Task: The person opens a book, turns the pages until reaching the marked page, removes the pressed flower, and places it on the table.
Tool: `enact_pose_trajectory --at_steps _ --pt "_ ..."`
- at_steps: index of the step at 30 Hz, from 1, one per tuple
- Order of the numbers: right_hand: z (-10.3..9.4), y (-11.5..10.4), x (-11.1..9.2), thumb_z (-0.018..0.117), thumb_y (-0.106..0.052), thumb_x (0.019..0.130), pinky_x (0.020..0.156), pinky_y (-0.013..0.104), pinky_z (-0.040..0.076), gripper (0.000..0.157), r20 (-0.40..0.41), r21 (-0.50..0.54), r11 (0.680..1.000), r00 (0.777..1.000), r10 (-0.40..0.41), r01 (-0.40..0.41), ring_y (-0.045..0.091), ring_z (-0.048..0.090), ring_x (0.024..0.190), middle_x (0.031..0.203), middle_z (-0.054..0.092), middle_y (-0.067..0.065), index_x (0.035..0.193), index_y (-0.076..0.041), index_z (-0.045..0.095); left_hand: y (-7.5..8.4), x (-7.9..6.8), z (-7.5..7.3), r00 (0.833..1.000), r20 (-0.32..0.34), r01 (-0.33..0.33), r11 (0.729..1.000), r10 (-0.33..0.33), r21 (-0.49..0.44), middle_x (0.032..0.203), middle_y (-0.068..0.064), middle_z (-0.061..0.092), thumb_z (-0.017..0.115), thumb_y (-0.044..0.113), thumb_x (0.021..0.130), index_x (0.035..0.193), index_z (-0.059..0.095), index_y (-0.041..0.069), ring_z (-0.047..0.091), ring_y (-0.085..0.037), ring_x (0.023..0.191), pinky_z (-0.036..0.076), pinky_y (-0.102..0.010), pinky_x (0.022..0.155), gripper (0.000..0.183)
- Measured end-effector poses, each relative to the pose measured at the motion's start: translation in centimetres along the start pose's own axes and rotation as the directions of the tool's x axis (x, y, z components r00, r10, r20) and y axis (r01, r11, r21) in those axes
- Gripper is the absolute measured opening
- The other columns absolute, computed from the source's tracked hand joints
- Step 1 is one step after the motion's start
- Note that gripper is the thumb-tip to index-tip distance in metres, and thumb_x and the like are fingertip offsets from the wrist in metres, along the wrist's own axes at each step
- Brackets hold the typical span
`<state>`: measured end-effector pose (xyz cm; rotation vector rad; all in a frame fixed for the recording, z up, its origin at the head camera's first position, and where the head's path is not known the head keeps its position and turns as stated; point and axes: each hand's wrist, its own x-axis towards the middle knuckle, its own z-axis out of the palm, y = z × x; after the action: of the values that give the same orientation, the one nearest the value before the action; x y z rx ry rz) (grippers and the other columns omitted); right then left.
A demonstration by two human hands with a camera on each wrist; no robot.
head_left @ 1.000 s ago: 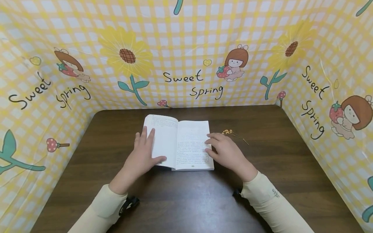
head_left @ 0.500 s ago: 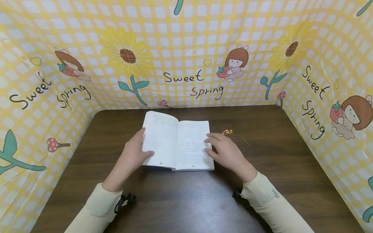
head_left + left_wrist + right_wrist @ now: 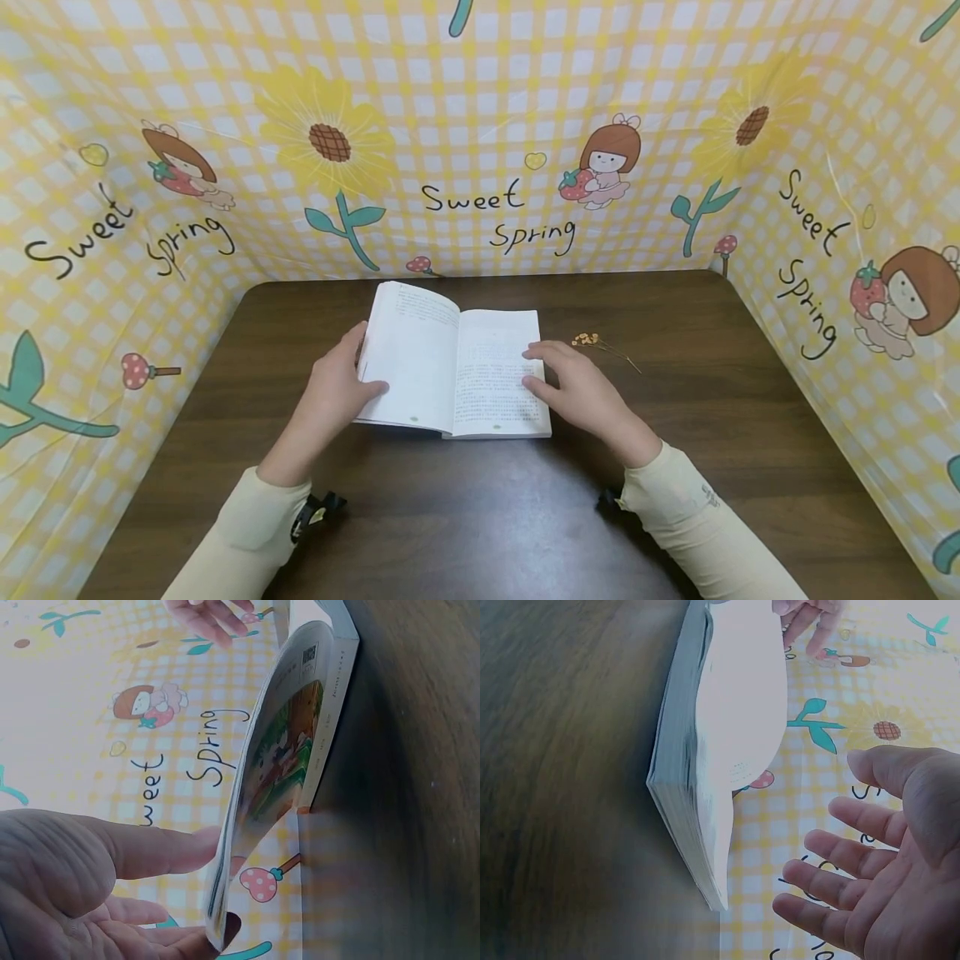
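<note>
An open book (image 3: 495, 375) with white printed pages lies on the brown table. My left hand (image 3: 330, 396) pinches the outer edge of its left part, thumb on the page and fingers behind. In the left wrist view the cover (image 3: 281, 765), with a coloured picture, is raised off the table, and the left thumb (image 3: 165, 851) presses the pages against the fingers beneath. My right hand (image 3: 577, 387) hovers at the right page's outer edge, fingers spread. The right wrist view shows the right hand (image 3: 877, 862) apart from the thick page block (image 3: 679, 750), holding nothing.
A small dried flower sprig (image 3: 588, 340) lies on the table just beyond the right hand. Yellow checked cloth (image 3: 480, 125) with printed flowers and figures walls the table (image 3: 465, 517) at the back and both sides. A dark strap (image 3: 318, 512) sits at the left wrist.
My left hand has slid left off the page to its outer edge and now grips it. The book's left side has risen. The right hand has barely moved, its fingers lifting slightly.
</note>
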<state>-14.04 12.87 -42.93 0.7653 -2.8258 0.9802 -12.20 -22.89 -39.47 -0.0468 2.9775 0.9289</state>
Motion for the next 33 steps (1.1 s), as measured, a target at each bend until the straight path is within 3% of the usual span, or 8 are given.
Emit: enact_pose_trajectory --at_steps 10,14,18,24,29,33 --pt "0.1 0.1 0.4 0.069 -0.032 0.099 0.112 0.048 0.044 0.039 0.007 0.109 0.993 0.999 0.037 -0.037 0.024 0.056 0.135 0.14 0.062 0.005 0.133 -0.012 0.066 -0.1 0.3 -0.5 0.999 -0.032 0.012 0.989 -0.017 -0.146 0.15 -0.025 0.051 0.082 0.005 0.084 0.163 0.022 0.005 0.059 -0.039 0.125 0.052 -0.052 0.098 0.099" --pt "0.3 0.1 0.5 0.068 -0.034 0.1 0.106 0.048 0.048 0.041 0.025 0.145 0.987 0.997 0.072 -0.075 0.025 0.059 0.129 0.138 0.063 0.005 0.134 -0.011 0.066 -0.2 0.6 -0.5 1.0 -0.025 0.01 0.98 -0.015 -0.197 0.148 -0.024 0.053 0.081 0.005 0.085 0.163 0.023 0.007 0.061 -0.037 0.122 0.054 -0.05 0.094 0.097" --pt "0.4 -0.1 0.6 0.068 -0.035 0.1 0.098 0.048 0.05 0.042 0.037 0.197 0.974 0.993 0.109 -0.115 0.031 0.062 0.119 0.134 0.065 0.01 0.134 -0.011 0.066 0.2 0.6 -0.4 1.0 -0.007 0.024 0.967 -0.027 -0.253 0.145 -0.024 0.056 0.079 0.008 0.088 0.162 0.025 0.008 0.061 -0.038 0.123 0.054 -0.051 0.096 0.091" --pt "0.4 -0.4 0.8 0.068 -0.034 0.1 0.099 0.051 0.052 0.037 0.062 0.292 0.941 0.986 0.157 -0.168 0.032 0.065 0.118 0.131 0.068 0.013 0.132 -0.015 0.066 1.1 0.4 -0.3 0.999 0.003 0.035 0.946 -0.036 -0.324 0.136 -0.022 0.063 0.077 0.01 0.091 0.16 0.031 0.008 0.066 -0.033 0.118 0.058 -0.044 0.09 0.083" --pt "0.2 -0.7 0.7 0.067 -0.034 0.101 0.101 0.049 0.051 0.036 0.082 0.346 0.917 0.98 0.181 -0.198 0.028 0.066 0.117 0.127 0.071 0.009 0.131 -0.015 0.066 1.8 0.5 0.1 0.998 0.055 0.042 0.9 -0.02 -0.434 0.133 -0.02 0.066 0.072 0.01 0.095 0.15 0.043 0.004 0.071 -0.029 0.106 0.062 -0.034 0.076 0.062" --pt "0.2 -0.7 0.7 0.064 -0.037 0.102 0.104 0.049 0.05 0.037 0.101 0.413 0.882 0.974 0.203 -0.227 0.026 0.065 0.123 0.133 0.068 0.008 0.132 -0.016 0.065 2.7 0.3 0.5 0.995 0.1 0.055 0.858 -0.004 -0.51 0.135 -0.02 0.065 0.066 0.009 0.1 0.147 0.046 0.004 0.073 -0.028 0.1 0.062 -0.034 0.073 0.052"
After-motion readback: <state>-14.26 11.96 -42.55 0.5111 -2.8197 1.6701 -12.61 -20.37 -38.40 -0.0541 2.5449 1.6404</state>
